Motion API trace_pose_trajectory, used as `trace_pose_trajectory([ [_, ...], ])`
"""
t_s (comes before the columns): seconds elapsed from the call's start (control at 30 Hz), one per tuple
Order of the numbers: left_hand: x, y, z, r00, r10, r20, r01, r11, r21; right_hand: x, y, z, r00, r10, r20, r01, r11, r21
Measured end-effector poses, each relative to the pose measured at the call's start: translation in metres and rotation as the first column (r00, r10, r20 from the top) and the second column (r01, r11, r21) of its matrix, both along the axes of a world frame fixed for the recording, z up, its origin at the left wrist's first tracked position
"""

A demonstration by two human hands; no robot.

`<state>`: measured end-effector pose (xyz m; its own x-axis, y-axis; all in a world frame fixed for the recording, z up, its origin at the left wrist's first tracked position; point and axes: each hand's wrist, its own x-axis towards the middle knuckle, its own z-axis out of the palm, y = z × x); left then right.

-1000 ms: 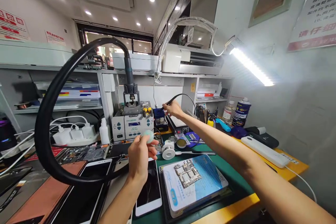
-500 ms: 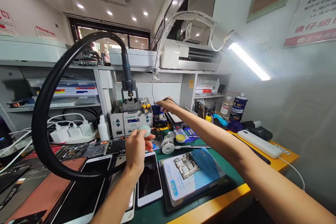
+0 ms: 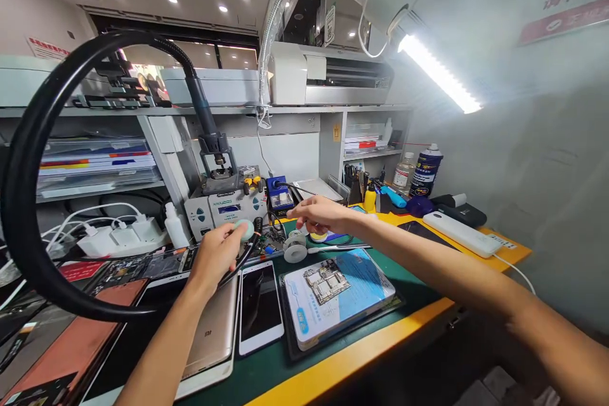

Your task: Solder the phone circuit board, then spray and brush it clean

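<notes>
My left hand is closed around a pale green, rounded object, whose kind I cannot make out, in front of the grey hot-air station. Its thumb and fingertips pinch the object. My right hand hangs above the bench with loosely bent fingers a little apart, and no held thing shows in it. Just below that hand stands a white spool of wire. Behind it sits a blue soldering unit. A phone circuit board lies on a white and blue box nearer to me.
Phones lie at the left, among them a gold one and a white-framed one. A thick black hose loops over them. A lit lamp hangs at the right. A spray can and a white power bank stand or lie below it.
My right hand has come back from the blue soldering unit towards me and lower. My left hand has shifted left with the pale green object. The whole view has turned somewhat.
</notes>
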<state>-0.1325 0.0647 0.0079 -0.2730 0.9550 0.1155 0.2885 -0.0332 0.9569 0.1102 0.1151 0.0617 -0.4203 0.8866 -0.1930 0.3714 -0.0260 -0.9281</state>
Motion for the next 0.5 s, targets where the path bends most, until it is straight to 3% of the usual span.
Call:
trace_pose_trajectory([
  [0.1,-0.004,-0.005,0.007,0.984,-0.154,-0.094,0.137,0.977,-0.163,0.032,-0.033,-0.001,0.994,0.11,-0.023,-0.11,0.994,-0.005],
  [0.23,-0.002,-0.014,0.016,0.945,-0.294,-0.147,0.256,0.939,-0.232,0.071,-0.064,-0.005,0.985,0.149,-0.09,-0.151,0.988,-0.015],
  [0.37,-0.005,-0.02,0.02,0.89,-0.435,-0.138,0.385,0.879,-0.282,0.1,-0.081,-0.011,0.983,0.062,-0.172,-0.072,0.996,-0.048],
  [0.5,-0.011,-0.026,0.018,0.828,-0.551,-0.107,0.478,0.792,-0.378,0.128,-0.092,-0.016,0.963,-0.119,-0.243,0.105,0.992,-0.069],
])
